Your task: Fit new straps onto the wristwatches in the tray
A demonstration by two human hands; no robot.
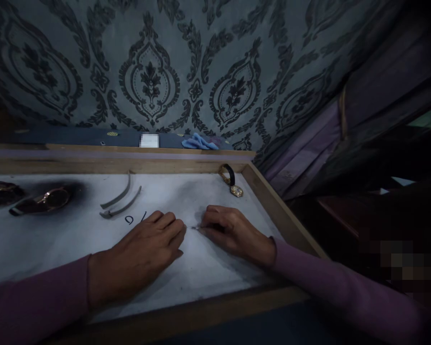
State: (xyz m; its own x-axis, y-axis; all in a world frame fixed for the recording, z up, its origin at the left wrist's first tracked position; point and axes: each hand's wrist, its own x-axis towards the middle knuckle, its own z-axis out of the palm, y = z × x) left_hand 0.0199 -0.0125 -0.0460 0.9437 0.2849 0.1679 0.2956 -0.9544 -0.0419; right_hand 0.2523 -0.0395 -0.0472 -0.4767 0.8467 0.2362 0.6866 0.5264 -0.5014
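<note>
My left hand (pixel 147 254) is closed, its fingers curled down over the white surface, and whatever they grip is hidden behind the knuckles. Facing it, my right hand (pixel 235 235) pinches a small thin metal piece (pixel 194 228) that spans the gap between the two hands. Its left end reaches the fingertips of my left hand; its exact kind is too small to make out. Beyond my left hand lie two curved grey metal strips (pixel 120 194). Past my right hand, a gold wristwatch (pixel 236 191) with a black strap rests near the corner.
A wooden frame (pixel 273 206) edges the white board (pixel 165 187). Dark wristwatches (pixel 43 201) lie at the left. On the ledge behind are a blue cloth (pixel 199 142) and a small white block (pixel 150 140). Patterned fabric hangs behind, and a purple curtain (pixel 309 148) hangs at right.
</note>
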